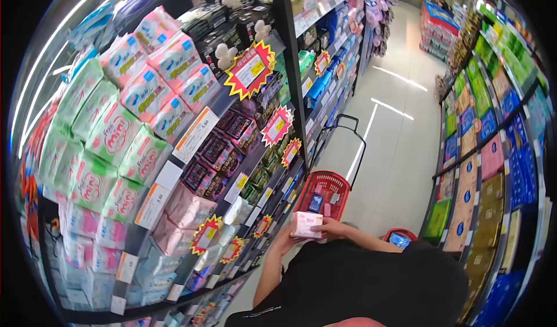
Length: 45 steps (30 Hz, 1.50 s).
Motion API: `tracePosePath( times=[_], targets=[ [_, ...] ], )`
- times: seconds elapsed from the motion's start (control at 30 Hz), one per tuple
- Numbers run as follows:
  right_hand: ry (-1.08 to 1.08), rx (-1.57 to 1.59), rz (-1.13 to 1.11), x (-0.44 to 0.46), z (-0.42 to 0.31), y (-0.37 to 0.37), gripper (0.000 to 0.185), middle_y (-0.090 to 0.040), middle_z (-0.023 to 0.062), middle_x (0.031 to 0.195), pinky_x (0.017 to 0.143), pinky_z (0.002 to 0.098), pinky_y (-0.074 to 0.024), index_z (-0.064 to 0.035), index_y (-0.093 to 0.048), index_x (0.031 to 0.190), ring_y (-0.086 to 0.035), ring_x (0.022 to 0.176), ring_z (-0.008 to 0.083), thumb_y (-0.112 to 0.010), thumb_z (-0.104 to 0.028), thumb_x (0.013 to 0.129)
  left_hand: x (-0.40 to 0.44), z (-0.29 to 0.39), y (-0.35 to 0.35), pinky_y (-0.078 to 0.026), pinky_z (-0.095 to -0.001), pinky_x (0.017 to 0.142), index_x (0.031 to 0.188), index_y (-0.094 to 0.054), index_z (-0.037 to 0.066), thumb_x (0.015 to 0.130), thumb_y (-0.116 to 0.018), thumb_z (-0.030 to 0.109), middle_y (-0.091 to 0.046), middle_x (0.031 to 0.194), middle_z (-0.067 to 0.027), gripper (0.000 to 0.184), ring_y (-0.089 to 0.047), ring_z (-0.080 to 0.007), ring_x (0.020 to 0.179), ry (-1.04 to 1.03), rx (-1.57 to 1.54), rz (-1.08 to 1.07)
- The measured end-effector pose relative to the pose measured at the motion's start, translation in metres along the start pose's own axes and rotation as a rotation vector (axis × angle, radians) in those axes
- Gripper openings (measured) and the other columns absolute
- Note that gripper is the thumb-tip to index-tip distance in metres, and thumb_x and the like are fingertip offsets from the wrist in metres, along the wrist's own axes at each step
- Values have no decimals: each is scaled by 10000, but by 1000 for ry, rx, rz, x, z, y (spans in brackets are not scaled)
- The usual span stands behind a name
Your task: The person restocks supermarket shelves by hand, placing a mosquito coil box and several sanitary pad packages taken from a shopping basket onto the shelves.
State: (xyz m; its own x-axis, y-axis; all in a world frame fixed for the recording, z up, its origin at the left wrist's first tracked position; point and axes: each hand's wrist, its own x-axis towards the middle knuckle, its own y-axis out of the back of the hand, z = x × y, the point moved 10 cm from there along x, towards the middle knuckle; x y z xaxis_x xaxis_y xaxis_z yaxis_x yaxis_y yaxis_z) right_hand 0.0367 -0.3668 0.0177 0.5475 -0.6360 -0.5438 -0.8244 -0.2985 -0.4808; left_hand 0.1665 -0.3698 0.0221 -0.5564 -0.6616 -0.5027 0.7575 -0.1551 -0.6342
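A small pale pink and white soft package is held in front of my body, over the near end of a red shopping basket. My left hand grips it at its left side. My right hand holds its right edge, thumb on top. Just beyond, the red shopping basket with a black pull handle stands on the floor. Inside it lie a dark phone-like item and some small pink and grey packs. The undersides of both hands are hidden.
Shelves on my left hold green packs, pink and white packs and starburst price signs. Packaged goods line the right shelves. Another red basket is at my right. The tiled aisle runs ahead toward stacked goods.
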Motion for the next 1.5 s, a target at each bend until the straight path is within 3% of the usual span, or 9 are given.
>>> tracePosePath(
  times=[0.37,0.53,0.63,0.7,0.87,1.07,1.27,1.37,1.5],
  targets=[
    [339,-644,-144,-13,-153,-8,685,-631,86,1134,909,329,-494,-4,-494,1288,-596,1055,172,-848,-247,754,-29,68,-57,-443,-340,1008,1337,-472,-7,899,-670,117,-579,1282,-92,496,-556,-187,1187,-542,304,509],
    [19,79,-500,-21,-150,5,425,-642,88,1017,890,382,-528,-25,-558,1162,-641,965,195,-497,-410,994,-18,48,-75,-432,-472,1028,1378,-451,12,986,-516,354,-571,1330,-133,524,-557,-286,1221,-732,-529,494],
    [-98,62,-660,-47,-163,2,428,-648,88,1011,876,389,-543,-33,-563,1179,-649,969,219,-429,-406,1018,-42,74,-109,-477,-459,953,1450,-405,83,946,-447,536,-513,1403,-149,679,-550,-305,1208,-944,-778,306],
    [-61,-255,-542,-41,-161,13,388,-652,90,1017,876,378,-538,-38,-562,1186,-654,976,218,-467,-375,1019,-45,83,-129,-528,-403,810,1452,-406,98,945,-441,539,-532,1377,-151,674,-601,-279,1104,-888,-769,-136],
    [-67,-397,-484,-33,-159,11,370,-646,142,1076,899,386,-532,-32,-524,1232,-649,1031,251,-530,-323,1004,-68,52,-103,-438,-284,549,1296,-528,55,978,-387,620,-652,1069,-50,663,-615,-150,787,-778,-569,562],
    [107,-716,-360,-48,-178,-6,676,-588,180,1209,931,357,-488,23,-382,1391,-578,1126,228,-645,-384,921,-23,-8,-79,-540,-327,788,1202,-596,-16,1015,-481,416,-679,1065,-90,485,-658,-160,896,-523,-87,823],
    [19,-918,-258,-64,-131,78,851,-610,142,1101,815,311,-520,41,-334,1390,-617,985,202,-774,-411,819,49,-16,-97,-467,-295,861,1238,-537,50,986,-505,296,-617,1057,-39,353,-584,-136,956,-428,366,640],
    [-148,-629,-242,-94,-147,89,871,-620,110,1036,758,314,-529,25,-328,1404,-624,932,190,-802,-388,800,63,-6,-124,-459,-299,888,1274,-475,88,969,-532,301,-579,1105,-47,376,-569,-149,1002,-278,121,567],
    [157,-615,-127,-88,-173,129,917,-562,149,1200,970,353,-458,-21,-302,1448,-565,1128,243,-817,-386,783,94,26,-198,-438,-325,953,1403,-328,109,931,-599,334,-450,1327,-77,589,-471,-181,1223,-331,106,221]
  ],
)
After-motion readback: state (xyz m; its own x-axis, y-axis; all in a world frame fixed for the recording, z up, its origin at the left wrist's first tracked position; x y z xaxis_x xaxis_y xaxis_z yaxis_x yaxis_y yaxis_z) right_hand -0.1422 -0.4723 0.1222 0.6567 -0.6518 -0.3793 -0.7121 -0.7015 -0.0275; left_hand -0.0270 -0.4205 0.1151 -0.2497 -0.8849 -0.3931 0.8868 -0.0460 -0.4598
